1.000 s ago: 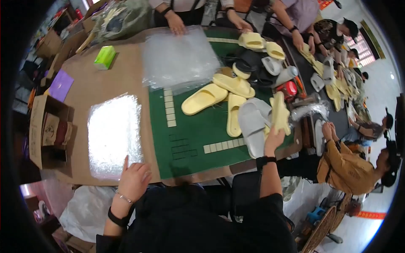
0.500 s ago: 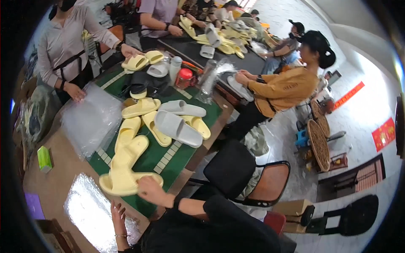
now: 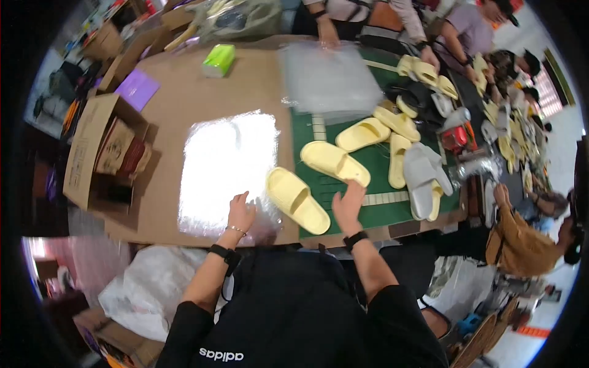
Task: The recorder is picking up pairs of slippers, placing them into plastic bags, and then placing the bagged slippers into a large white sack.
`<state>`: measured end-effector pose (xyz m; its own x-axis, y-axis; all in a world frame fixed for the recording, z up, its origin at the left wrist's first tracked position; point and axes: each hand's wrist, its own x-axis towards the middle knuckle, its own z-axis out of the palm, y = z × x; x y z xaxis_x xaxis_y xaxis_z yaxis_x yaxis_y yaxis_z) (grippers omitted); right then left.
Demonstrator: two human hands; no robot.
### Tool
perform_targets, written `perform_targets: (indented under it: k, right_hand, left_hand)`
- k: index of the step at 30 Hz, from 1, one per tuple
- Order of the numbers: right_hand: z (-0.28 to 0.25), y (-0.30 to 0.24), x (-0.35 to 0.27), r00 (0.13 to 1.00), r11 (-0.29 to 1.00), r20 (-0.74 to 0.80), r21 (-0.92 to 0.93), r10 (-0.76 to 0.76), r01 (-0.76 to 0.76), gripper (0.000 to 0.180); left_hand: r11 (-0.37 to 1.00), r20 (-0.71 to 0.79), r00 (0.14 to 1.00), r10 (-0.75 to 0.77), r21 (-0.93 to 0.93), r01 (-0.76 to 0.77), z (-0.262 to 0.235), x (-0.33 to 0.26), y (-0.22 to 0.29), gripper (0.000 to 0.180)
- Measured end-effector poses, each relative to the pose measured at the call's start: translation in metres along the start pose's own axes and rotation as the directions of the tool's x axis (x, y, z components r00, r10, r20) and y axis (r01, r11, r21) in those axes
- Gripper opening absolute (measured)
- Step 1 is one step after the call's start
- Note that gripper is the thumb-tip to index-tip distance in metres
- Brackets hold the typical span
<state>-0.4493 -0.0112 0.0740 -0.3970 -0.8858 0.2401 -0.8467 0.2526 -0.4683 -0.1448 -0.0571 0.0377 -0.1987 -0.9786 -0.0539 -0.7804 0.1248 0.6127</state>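
Note:
A pale yellow slide slipper lies at a slant between my hands, across the edge of the green mat and a stack of shiny clear plastic bags. Over the right part of that stack is my left hand, fingers apart and holding nothing. My right hand is open, thumb spread from the fingers. Its fingertips overlap the near end of a second yellow slipper; whether they touch it I cannot tell. More yellow slippers and grey slippers lie in a loose pile to the right.
Frosted plastic bags lie at the far side, under a co-worker's hand. A green tissue pack, a purple sheet and an open carton stand left. A red-lidded jar stands right. Co-workers handle slippers beyond.
The view has swung left and down onto the table. My right hand has come off the near yellow slipper, which now lies beside the bag stack. My left hand stays near the bags.

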Motion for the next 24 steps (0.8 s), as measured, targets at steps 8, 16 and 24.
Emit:
perform_targets:
  k: [8, 16, 24]
  right_hand:
    - [0.053, 0.008, 0.047, 0.896, 0.964, 0.360, -0.050, 0.261, -0.260, 0.067]
    - [0.094, -0.033, -0.020, 0.945, 0.995, 0.314, 0.008, -0.094, 0.096, 0.049]
    - [0.093, -0.025, -0.002, 0.950, 0.997, 0.311, -0.072, 0.027, -0.005, 0.024]
  left_hand:
    - [0.952, 0.237, 0.969, -0.065, 0.305, -0.011, -0.034, -0.044, -0.032, 0.081]
    - [0.911, 0.178, 0.984, -0.007, 0.407, -0.067, -0.020, -0.042, -0.067, 0.068]
    - [0.890, 0.128, 0.963, 0.237, 0.369, -0.268, -0.025, -0.028, -0.071, 0.034]
